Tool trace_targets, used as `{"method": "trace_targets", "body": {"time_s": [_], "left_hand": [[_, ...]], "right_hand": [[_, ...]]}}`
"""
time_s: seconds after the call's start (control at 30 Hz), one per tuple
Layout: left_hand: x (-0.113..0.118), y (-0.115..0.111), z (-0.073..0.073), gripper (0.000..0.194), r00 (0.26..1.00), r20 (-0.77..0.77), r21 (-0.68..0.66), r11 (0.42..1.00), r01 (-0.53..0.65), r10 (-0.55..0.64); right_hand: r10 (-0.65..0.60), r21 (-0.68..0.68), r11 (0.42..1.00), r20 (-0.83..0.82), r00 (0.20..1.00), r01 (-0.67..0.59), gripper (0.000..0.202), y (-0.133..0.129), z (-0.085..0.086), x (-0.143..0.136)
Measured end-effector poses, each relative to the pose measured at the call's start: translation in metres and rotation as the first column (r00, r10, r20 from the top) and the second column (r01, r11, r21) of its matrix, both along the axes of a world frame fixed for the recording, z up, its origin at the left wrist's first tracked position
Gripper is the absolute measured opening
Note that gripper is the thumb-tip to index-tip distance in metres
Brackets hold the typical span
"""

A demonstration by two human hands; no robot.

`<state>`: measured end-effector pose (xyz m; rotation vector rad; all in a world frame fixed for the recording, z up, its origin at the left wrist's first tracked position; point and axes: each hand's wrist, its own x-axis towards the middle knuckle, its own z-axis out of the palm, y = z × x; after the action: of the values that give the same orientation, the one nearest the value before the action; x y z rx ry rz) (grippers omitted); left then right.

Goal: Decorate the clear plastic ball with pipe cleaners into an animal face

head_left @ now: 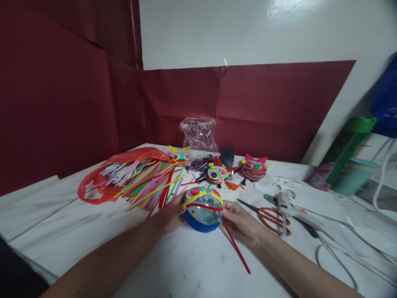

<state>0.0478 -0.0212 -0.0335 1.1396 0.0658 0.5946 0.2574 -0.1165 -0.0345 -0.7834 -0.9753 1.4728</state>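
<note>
A clear ball (206,215) with a blue lower band and yellow, green and pink trim is held between both hands, low over the table. My left hand (174,213) grips its left side. At its right side, my right hand (237,217) pinches a red fuzzy strip (236,246). That strip crosses the front of the ball, and its loose end hangs down to the right. The fingertips behind the ball are hidden.
Colourful strips (149,178) lie on a red plastic bag at left. Decorated balls (254,167), a phone (227,157) and clear wrap (198,134) stand behind. Orange-handled scissors (269,217), a glue gun (287,203) and cables (338,256) lie at right on the white table (186,269).
</note>
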Motion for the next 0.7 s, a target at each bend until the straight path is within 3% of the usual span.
{"method": "trace_targets", "body": {"time_s": [0.17,0.23,0.27,0.33,0.4,0.5,0.53,0.6,0.7], "left_hand": [[0.001,0.0,0.001,0.058,0.997,-0.02,-0.062,0.995,-0.08,0.079],[0.002,0.0,0.003,0.056,0.986,-0.052,-0.067,0.984,-0.163,0.16],[0.004,0.0,0.004,0.056,0.975,-0.075,-0.056,0.976,-0.212,0.207],[0.007,-0.001,0.006,0.058,0.944,-0.128,0.0,0.951,-0.308,0.306],[0.01,-0.005,0.007,0.059,0.897,-0.181,0.088,0.915,-0.393,0.403],[0.014,-0.013,0.007,0.056,0.837,-0.222,0.211,0.863,-0.46,0.5],[0.015,-0.016,0.007,0.056,0.827,-0.226,0.235,0.853,-0.466,0.515],[0.016,-0.021,0.009,0.056,0.822,-0.239,0.262,0.85,-0.458,0.517],[0.017,-0.024,0.011,0.058,0.827,-0.266,0.267,0.862,-0.431,0.496]], "right_hand": [[-0.031,-0.017,0.999,0.085,0.996,0.033,0.027,0.0,0.005,0.001],[-0.165,0.067,0.986,0.255,0.953,0.153,0.027,0.001,0.009,0.004],[-0.283,0.158,0.958,0.368,0.886,0.241,0.026,0.001,0.012,0.006],[-0.547,0.424,0.833,0.539,0.641,0.354,0.021,-0.001,0.019,0.009],[-0.732,0.681,0.674,0.563,0.385,0.286,0.017,-0.005,0.026,0.008],[-0.856,0.868,0.497,0.485,0.179,0.023,0.021,-0.015,0.034,-0.001],[-0.866,0.878,0.476,0.479,0.146,-0.059,0.022,-0.019,0.036,-0.006],[-0.849,0.853,0.491,0.514,0.12,-0.176,0.021,-0.023,0.037,-0.015],[-0.806,0.811,0.54,0.575,0.137,-0.225,0.014,-0.026,0.033,-0.025]]}}
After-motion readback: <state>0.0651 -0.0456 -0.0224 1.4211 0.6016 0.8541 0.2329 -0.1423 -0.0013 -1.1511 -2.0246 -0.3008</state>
